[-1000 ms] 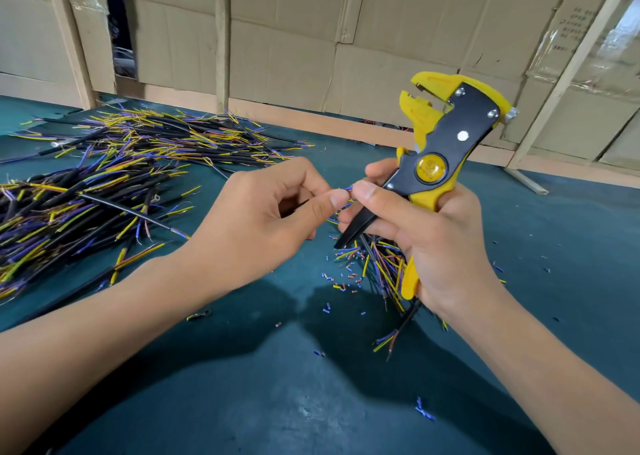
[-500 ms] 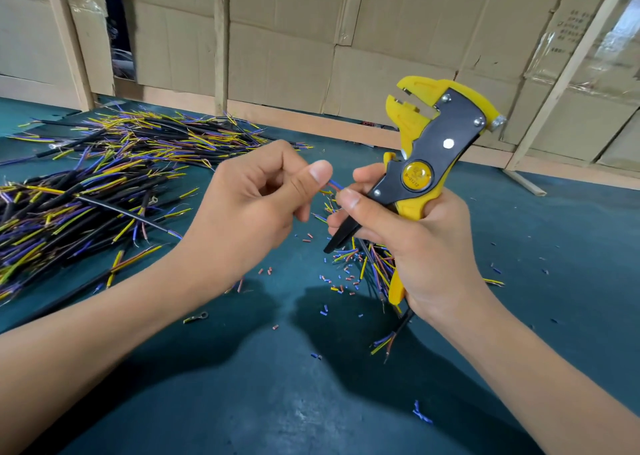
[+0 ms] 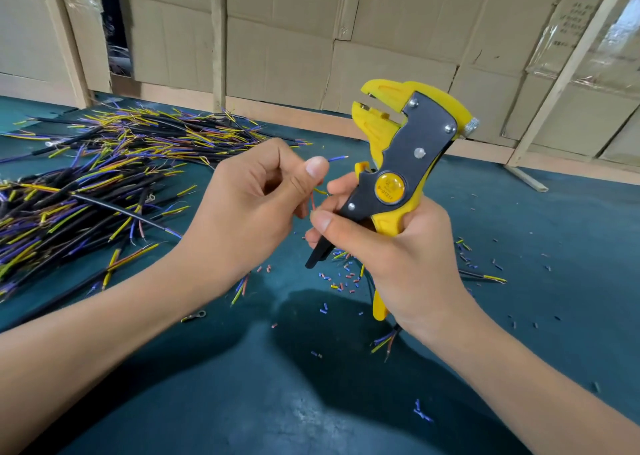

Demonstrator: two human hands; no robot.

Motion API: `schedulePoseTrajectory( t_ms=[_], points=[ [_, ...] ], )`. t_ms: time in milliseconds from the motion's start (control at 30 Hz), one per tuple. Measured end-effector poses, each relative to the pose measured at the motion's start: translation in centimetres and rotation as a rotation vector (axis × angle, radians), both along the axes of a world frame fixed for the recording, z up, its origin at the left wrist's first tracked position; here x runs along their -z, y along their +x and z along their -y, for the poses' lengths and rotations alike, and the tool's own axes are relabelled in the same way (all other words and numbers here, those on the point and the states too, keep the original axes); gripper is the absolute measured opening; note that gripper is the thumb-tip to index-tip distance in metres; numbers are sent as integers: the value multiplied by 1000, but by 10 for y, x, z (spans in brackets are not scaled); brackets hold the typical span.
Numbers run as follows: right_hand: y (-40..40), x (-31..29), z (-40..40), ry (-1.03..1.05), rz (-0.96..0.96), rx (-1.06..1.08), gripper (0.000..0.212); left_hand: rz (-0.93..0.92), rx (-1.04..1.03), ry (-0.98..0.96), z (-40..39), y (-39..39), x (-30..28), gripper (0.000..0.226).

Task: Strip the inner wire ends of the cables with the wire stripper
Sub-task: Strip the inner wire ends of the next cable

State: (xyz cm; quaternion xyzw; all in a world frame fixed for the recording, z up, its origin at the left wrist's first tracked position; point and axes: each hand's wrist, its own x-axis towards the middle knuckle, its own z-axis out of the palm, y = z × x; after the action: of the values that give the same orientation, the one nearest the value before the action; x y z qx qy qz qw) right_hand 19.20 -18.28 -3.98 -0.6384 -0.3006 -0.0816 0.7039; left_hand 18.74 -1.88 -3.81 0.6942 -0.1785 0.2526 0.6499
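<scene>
My left hand point(image 3: 256, 205) pinched the thin wires of one cable point(image 3: 320, 191), and a blue wire end point(image 3: 337, 159) stuck out past my thumb, pointing right toward the wire stripper point(image 3: 401, 164). My right hand point(image 3: 391, 247) was closed around its handles and held it upright, its mouth above and just beside the wire end, with nothing between. The pile of cables point(image 3: 104, 184) lay far left on the table point(image 3: 554, 247), and cut bits point(image 3: 341, 281) lay under my hands.

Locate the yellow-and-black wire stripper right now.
Head view, right of centre: the yellow-and-black wire stripper is held upright in the right hand above the teal table, its open jaws pointing left, beside the left hand.
</scene>
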Motion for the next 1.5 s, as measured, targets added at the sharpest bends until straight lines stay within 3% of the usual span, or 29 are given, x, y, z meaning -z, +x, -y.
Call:
schedulePoseTrajectory(
  t_ms=[233,367,433,633,1000,1500],
  points=[
    [4,-4,5,62,-54,31,18,-24,119,-83,-10,4,-3,28],
    [6,-2,5,71,-124,-15,12,-48,148,-147,-8,3,-3,13],
    [6,1,5,79,-181,-107,4,-58,130,-223,-8,3,-6,10],
    [-4,19,-8,56,-358,-366,16,-30,-39,-328,-12,1,-17,9],
    [-3,21,-10,58,-386,-410,15,-38,6,-457,0,-11,-23,10],
    [0,23,-10,46,-394,-446,16,7,-119,-358,10,-20,-21,8]
  ],
)
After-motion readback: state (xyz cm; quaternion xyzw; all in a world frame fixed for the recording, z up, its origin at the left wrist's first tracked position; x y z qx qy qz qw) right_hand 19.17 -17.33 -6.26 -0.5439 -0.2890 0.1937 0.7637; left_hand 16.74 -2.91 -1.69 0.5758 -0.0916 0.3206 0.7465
